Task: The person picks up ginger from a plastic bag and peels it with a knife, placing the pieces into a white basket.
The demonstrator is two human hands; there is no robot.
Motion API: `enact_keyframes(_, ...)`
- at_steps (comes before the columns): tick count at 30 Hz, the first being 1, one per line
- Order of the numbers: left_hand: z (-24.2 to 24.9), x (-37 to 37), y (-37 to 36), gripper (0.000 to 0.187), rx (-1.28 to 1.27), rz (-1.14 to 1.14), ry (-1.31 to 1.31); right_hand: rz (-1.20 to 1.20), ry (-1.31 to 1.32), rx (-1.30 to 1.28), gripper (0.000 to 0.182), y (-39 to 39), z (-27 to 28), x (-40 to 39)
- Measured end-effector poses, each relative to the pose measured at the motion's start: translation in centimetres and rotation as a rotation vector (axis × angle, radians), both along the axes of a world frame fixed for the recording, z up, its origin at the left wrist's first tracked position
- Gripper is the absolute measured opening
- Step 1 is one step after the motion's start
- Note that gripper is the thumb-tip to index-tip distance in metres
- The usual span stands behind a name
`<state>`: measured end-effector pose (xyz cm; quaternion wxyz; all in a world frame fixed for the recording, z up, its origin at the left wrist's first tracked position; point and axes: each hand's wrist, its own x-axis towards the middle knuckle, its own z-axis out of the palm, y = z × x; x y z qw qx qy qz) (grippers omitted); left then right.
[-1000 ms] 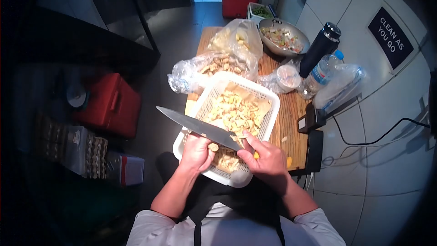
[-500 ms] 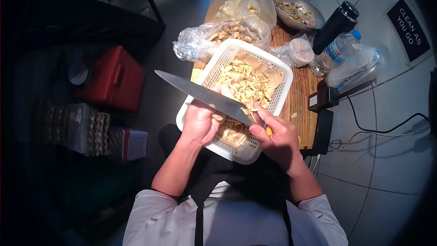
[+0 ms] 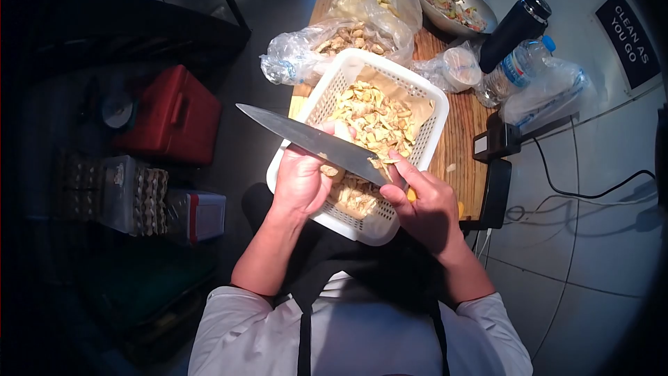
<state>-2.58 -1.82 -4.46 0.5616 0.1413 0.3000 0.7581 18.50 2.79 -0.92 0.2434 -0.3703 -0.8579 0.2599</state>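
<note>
My right hand (image 3: 421, 203) grips a large kitchen knife (image 3: 316, 143), with a bit of its yellow handle showing below the fingers. The long blade points up to the left, across my left hand (image 3: 304, 177). My left hand is closed around a piece of ginger (image 3: 329, 170), partly hidden behind the blade. Thin scraps cling to the blade near my right thumb. Both hands are above a white perforated plastic basket (image 3: 277, 173). Brown paper lines it, and a heap of tan and pale yellow peelings (image 3: 372, 117) lies inside.
Behind the basket on the wooden table (image 3: 456, 143) lie plastic bags (image 3: 299, 52) with knobby roots. A pan of food (image 3: 456, 10), a dark flask (image 3: 515, 31) and a water bottle (image 3: 511, 76) stand right. A power strip (image 3: 495, 191) hangs at the table's edge. A red box (image 3: 169, 118) sits left.
The view has shifted slightly, so the table and basket appear a little higher. Both hands keep their grip, and the knife stays across the left hand with almost no movement.
</note>
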Motion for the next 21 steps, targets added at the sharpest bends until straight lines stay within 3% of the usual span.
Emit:
enact_keyframes(14, -0.1, 0.2, -0.6, 0.025, 0.037, 0.004, 0.17, -0.001, 0.118, 0.1, 0.052, 0.1, -0.9, -0.5)
enact_keyframes(21, -0.6, 1.5, -1.7, 0.019, -0.03, -0.251, 0.183, -0.057, 0.105, -0.033, 0.047, 1.1, -0.4, -1.2)
